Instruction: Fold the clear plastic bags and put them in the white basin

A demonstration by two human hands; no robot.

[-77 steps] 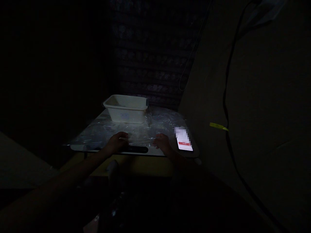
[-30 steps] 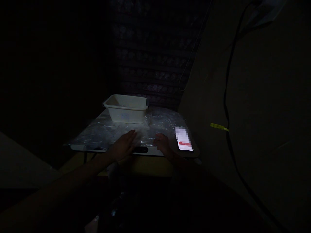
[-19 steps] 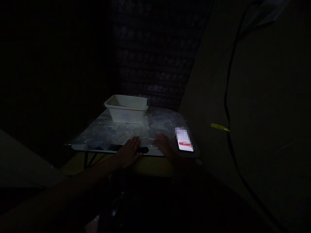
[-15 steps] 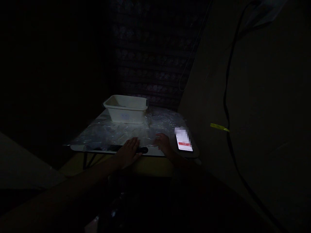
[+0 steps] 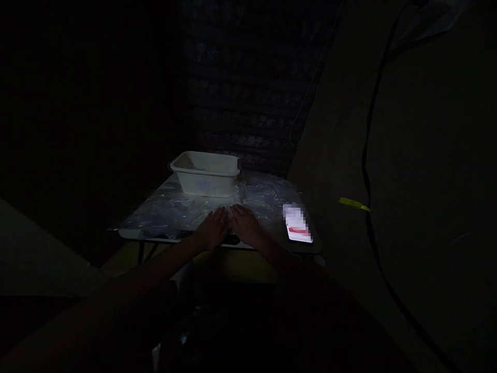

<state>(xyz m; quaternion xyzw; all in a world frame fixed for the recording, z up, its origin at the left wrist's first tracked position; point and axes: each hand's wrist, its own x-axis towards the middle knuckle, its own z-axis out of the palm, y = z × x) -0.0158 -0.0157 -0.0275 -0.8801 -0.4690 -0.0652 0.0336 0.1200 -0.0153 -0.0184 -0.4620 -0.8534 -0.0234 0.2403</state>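
A clear plastic sheet lies wrinkled over a small white table. My left hand rests flat on it near the front edge, fingers stretched out. Close beside it, almost touching, my right hand lies on the sheet with its fingers extended too. Neither hand holds anything that I can see. Partly under the hands, a dark handle-like object runs along the table's front edge; most of it is hidden. Behind the hands stands a white plastic tub.
A phone with a lit screen lies at the table's right side. A dark cable with a yellow tag hangs along the right wall. A patterned dark curtain or wall hangs at the back. The room is very dim.
My right hand has moved left, close against my left hand, and its fingers have straightened. My left hand has shifted slightly right and forward. The view has turned a little left.
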